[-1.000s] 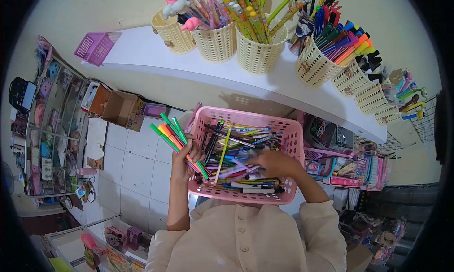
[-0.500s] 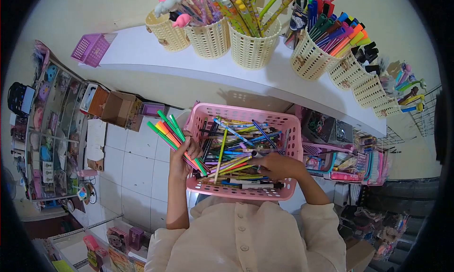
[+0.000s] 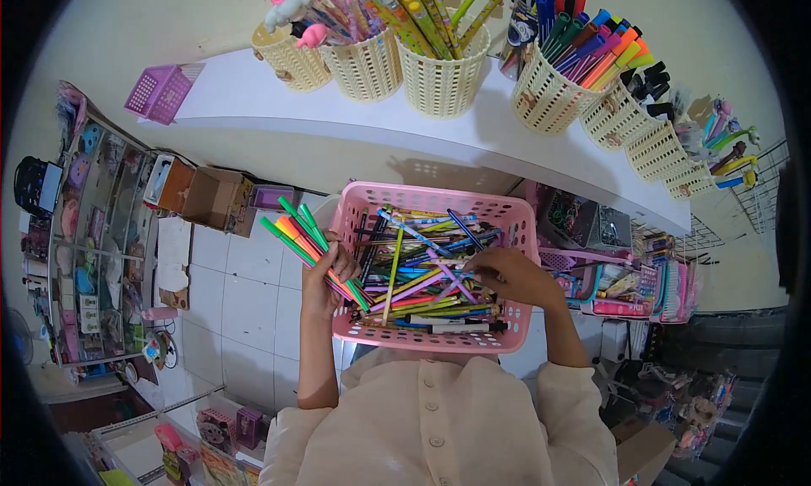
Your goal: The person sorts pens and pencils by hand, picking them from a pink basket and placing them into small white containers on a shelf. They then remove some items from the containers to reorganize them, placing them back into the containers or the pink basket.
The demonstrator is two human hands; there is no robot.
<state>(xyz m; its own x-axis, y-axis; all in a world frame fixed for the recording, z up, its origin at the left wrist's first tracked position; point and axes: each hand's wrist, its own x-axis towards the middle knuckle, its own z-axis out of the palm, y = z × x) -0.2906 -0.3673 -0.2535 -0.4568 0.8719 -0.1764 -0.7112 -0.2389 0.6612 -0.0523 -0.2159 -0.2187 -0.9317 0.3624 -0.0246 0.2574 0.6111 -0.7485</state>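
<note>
Left hand (image 3: 325,276) clamped on a fanned marker bunch (image 3: 304,243), kept clear of the pink basket (image 3: 439,338); right hand (image 3: 511,276) pinching 1 purple pen (image 3: 454,276) inside.

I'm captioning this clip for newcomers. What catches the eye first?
The pink basket heaped with colored pens, center frame, where the right hand digs in. Beside it, the left hand grips a fan of markers. Above, cream cups stuffed with pens line the white shelf.
</note>
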